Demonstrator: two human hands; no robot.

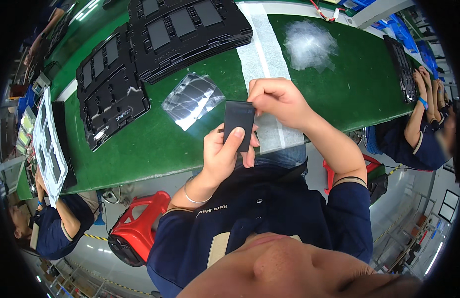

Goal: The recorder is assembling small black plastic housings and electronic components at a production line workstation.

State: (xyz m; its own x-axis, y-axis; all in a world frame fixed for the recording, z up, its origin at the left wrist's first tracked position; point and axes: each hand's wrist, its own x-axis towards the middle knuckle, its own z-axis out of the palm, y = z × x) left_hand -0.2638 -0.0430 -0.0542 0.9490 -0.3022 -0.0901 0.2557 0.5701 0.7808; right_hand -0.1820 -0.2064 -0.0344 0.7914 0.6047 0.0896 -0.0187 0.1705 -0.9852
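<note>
A flat black phone battery [238,121] with a small dark tab on its left edge is held upright above the near side of the bench. My left hand [222,151] is closed around its lower part, thumb across the front and fingers behind. My right hand [279,102] pinches at the battery's upper right corner; whether something thin sits between the fingertips is hidden. Just beyond the battery lie clear plastic film sheets [192,99] with shiny strips. Farther right is a loose heap of clear film pieces [309,43].
Stacked black trays [192,37] with grey flat pieces in them stand far left, beside another black tray [113,89]. A whitish strip [265,49] crosses the green bench [354,84]. Co-workers sit at both sides, one near a white panel [50,149]. Red stools [140,226] stand on the floor.
</note>
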